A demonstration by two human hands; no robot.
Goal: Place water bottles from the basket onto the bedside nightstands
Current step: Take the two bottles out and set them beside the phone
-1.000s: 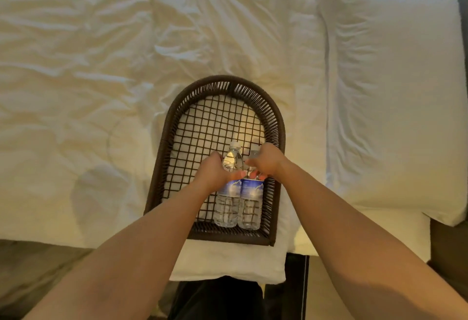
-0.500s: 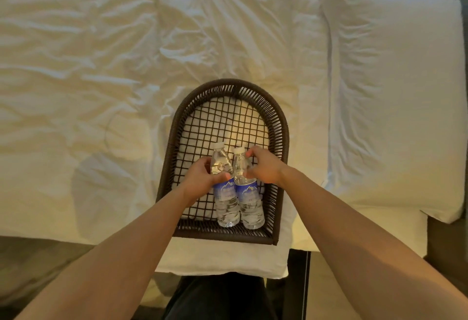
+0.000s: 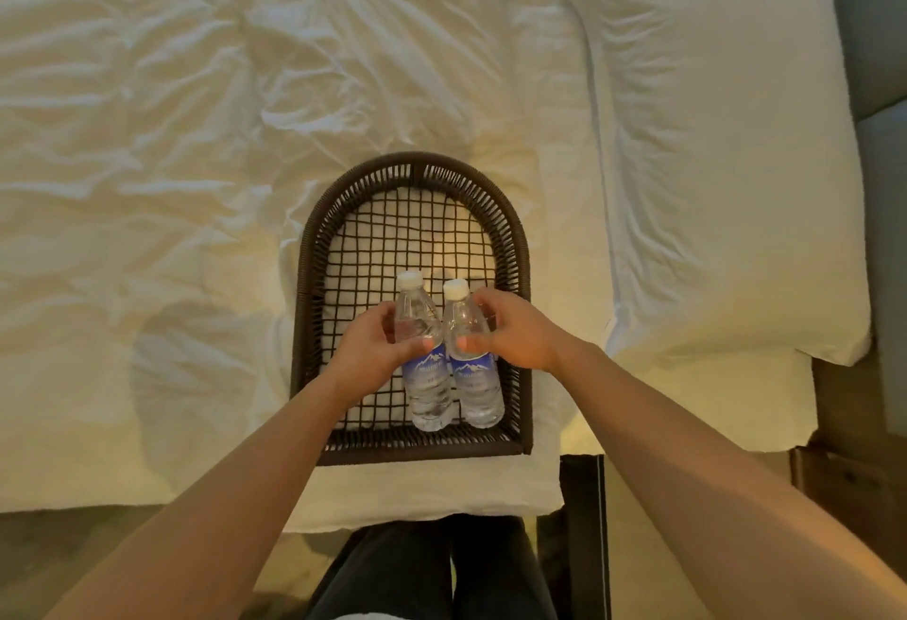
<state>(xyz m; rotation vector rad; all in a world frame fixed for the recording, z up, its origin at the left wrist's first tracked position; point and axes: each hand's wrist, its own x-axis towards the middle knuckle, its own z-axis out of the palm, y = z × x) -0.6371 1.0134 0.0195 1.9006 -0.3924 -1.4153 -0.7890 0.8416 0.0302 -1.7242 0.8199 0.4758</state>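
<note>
Two water bottles sit side by side in the basket (image 3: pixel 314 305), and the head view is the only one to go by. It looks straight down on a dark woven basket with an arched far rim and an open grid floor, resting on the rumpled white bed (image 3: pixel 162 138) near the bed's close edge.

Both bottles lie at the basket's near end, toward its right wall, white caps pointing at the arched rim and blue labels about mid-body. They touch each other along their length.

The left hand (image 3: pixel 369 349) has its grip wrapped around the left bottle (image 3: pixel 422 359), just above the label on the clear shoulder, thumb across the front. The right hand (image 3: pixel 510 329) has its grip closed the same way on the right bottle (image 3: pixel 473 364). Whether the bottle bases are clear of the grid floor or resting on it cannot be told from this angle.

To the right of the basket lies a white pillow (image 3: pixel 726 153). Beyond the basket's near right corner, past the bed's edge, a dark wooden surface (image 3: pixel 849 487) shows; whether it is a nightstand is unclear.

By my reading, the task is at its start: both bottles are grasped but neither has left the basket. Lifting them out, carrying them to the nightstands and setting them down all remain.
</note>
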